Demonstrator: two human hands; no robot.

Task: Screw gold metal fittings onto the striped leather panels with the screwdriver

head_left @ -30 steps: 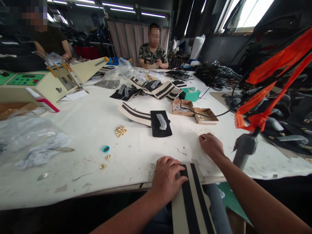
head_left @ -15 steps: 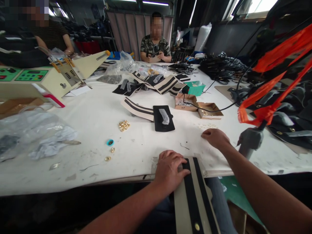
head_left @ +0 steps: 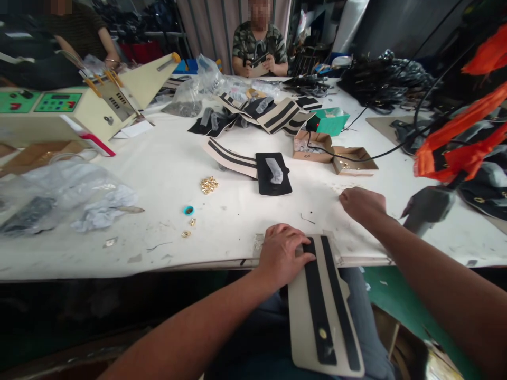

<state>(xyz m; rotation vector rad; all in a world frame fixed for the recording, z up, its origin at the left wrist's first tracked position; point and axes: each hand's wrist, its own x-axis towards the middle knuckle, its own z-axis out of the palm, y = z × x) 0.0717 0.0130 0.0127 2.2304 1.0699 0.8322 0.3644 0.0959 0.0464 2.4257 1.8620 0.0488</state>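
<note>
My left hand (head_left: 284,252) grips the upper left part of a beige panel with two black stripes (head_left: 330,306), thumb and fingers pressed on it. The panel's top lies on the table edge and the rest slopes over my lap. A round gold fitting (head_left: 322,333) sits low on one stripe. My right hand (head_left: 363,203) rests on the table with its fingers closed, beside a scatter of tiny pale gold pieces (head_left: 347,187). Its fingertips are turned from view, so anything between them is hidden.
Ahead lies a black flap with a plastic-wrapped piece (head_left: 273,174). A pile of gold hardware (head_left: 209,184) and a blue cap (head_left: 189,210) are left. Two cardboard boxes (head_left: 355,168) stand behind my right hand. An orange-ribboned grey tool (head_left: 431,206) hangs right. A co-worker (head_left: 259,50) sits opposite.
The camera has tilted down, so the scene sits higher in view and more of the panel's lower end shows. My left hand keeps its hold; my right fingers have drawn in more tightly.
</note>
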